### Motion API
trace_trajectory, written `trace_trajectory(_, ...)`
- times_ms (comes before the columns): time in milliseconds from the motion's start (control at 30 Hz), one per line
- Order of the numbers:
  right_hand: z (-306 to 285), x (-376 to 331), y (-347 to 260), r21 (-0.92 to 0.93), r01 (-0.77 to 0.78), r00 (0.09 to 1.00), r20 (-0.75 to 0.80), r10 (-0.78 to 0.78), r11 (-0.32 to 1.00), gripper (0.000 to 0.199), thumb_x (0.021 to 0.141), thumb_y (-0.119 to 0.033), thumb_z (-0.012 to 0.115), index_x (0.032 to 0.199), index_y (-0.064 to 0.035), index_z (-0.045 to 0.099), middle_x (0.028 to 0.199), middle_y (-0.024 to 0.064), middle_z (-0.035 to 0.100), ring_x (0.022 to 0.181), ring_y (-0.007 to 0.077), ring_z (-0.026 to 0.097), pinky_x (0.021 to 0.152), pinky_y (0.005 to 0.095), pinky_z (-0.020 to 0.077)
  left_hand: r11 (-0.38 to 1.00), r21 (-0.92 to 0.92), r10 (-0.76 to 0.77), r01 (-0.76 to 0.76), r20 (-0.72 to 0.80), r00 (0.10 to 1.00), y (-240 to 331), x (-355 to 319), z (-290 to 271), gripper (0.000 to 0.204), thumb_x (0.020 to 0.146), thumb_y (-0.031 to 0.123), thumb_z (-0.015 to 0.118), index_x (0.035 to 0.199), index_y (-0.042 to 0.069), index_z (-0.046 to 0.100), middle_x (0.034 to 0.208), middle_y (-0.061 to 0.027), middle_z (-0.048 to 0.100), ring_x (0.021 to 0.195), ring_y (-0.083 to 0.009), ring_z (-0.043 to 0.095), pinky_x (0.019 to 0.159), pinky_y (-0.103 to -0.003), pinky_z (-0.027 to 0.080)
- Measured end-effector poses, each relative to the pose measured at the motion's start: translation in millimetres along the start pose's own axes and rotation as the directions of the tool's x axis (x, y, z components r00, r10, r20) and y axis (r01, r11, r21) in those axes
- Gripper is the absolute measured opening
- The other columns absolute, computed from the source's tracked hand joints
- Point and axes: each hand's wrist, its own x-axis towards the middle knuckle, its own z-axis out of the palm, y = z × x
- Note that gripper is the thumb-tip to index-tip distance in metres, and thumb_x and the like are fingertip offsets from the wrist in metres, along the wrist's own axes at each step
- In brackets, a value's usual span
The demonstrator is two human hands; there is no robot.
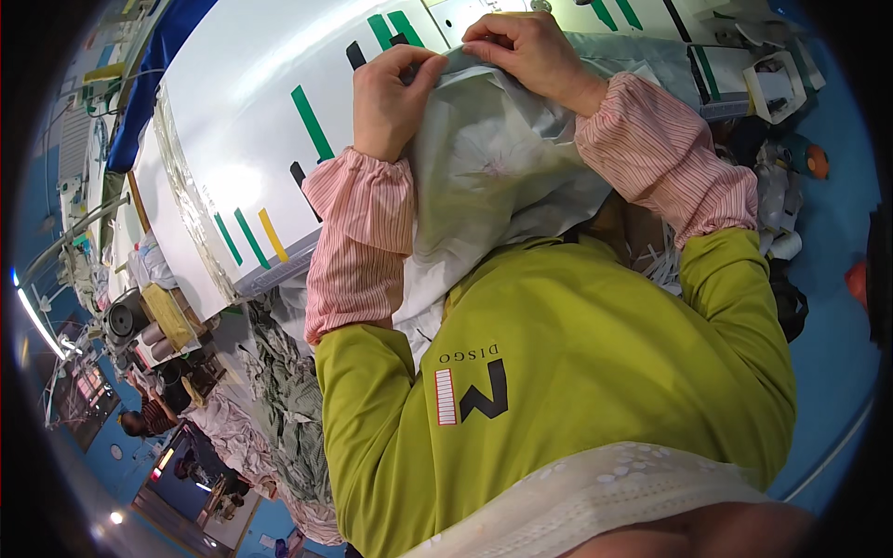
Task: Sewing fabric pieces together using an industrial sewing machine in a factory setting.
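Observation:
Both my hands pinch the upper edge of a pale grey-green cloth (pixel 493 158) with a light flower print. My left hand (pixel 386 102) has its thumb and fingers closed on the cloth's left corner. A little to the right, my right hand (pixel 535 56) grips the same edge, its fingers curled down. From there the cloth hangs over the near edge of the white table (pixel 233 121) and falls in folds toward my lap. Another part of it spreads to the right, behind my right wrist. Pink striped sleeve covers reach from my wrists up both forearms.
Green, black and yellow tape strips (pixel 312 123) mark the tabletop. A white bin (pixel 777 88) sits at its right end. Heaped striped cloth (pixel 284 409) lies to my left. Bags and a thread cone (pixel 786 245) are on the right. Another person (pixel 149 416) is far off at left.

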Motion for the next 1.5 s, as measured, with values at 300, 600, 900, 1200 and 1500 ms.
trace_trajectory(300, 6, 2, 0, -0.063, 0.065, 0.997, -0.035, -0.068, 0.996, 0.011, 0.085, -0.009, 0.067, 0.087, 0.0014, 0.067, 0.077, 0.0180, 0.067, 0.072, 0.0331, 0.066, 0.065, 0.0395, 0.0504, 0.996, 0.036, -0.081, 0.081, -0.011, 0.997, -8, 3, 7, 0.017, 0.081, 0.014, 0.075, 0.082, -0.002, 0.069, 0.074, -0.0091, 0.068, 0.065, -0.0164, 0.064, 0.064, -0.028, 0.051)
trace_trajectory(600, -6, 15, -25, -0.269, -0.070, 0.989, 0.111, 0.103, 0.961, 0.015, 0.083, -0.012, 0.064, 0.082, 0.0022, 0.060, 0.073, 0.0215, 0.063, 0.072, 0.0389, 0.064, 0.066, 0.0465, 0.0488, 0.964, 0.266, -0.016, 0.024, -0.033, 0.999, -11, 6, 18, 0.009, 0.081, 0.014, 0.069, 0.081, 0.005, 0.065, 0.077, -0.0131, 0.067, 0.071, -0.0320, 0.065, 0.065, -0.040, 0.051)
trace_trajectory(900, -4, 20, -23, -0.287, -0.028, 0.992, 0.111, 0.062, 0.958, 0.015, 0.084, -0.013, 0.063, 0.082, 0.0019, 0.061, 0.073, 0.0210, 0.064, 0.072, 0.0385, 0.064, 0.067, 0.0464, 0.0493, 0.910, 0.386, 0.148, -0.152, 0.040, 0.988, -12, -1, 19, 0.013, 0.083, 0.011, 0.066, 0.093, 0.016, 0.074, 0.082, -0.0049, 0.062, 0.070, -0.0295, 0.064, 0.063, -0.040, 0.051)
trace_trajectory(1200, -13, 18, -3, -0.242, -0.148, 0.952, 0.229, 0.205, 0.959, 0.015, 0.083, -0.014, 0.065, 0.083, 0.0008, 0.061, 0.075, 0.0193, 0.065, 0.073, 0.0367, 0.065, 0.069, 0.0455, 0.0497, 0.901, 0.406, 0.143, -0.149, 0.047, 0.989, -11, -1, 19, 0.014, 0.082, 0.012, 0.067, 0.094, 0.017, 0.074, 0.084, -0.0052, 0.062, 0.073, -0.0296, 0.065, 0.064, -0.040, 0.052)
trace_trajectory(1500, -110, -20, 24, -0.510, -0.045, 0.931, 0.291, 0.222, 0.859, 0.016, 0.084, -0.017, 0.065, 0.084, -0.0011, 0.063, 0.081, 0.0183, 0.066, 0.080, 0.0356, 0.064, 0.074, 0.0455, 0.0487, 0.910, 0.363, 0.185, -0.199, 0.073, 0.980, -1, 1, 18, 0.016, 0.082, 0.002, 0.067, 0.095, 0.009, 0.073, 0.077, -0.0069, 0.059, 0.065, -0.0245, 0.060, 0.061, -0.033, 0.048)
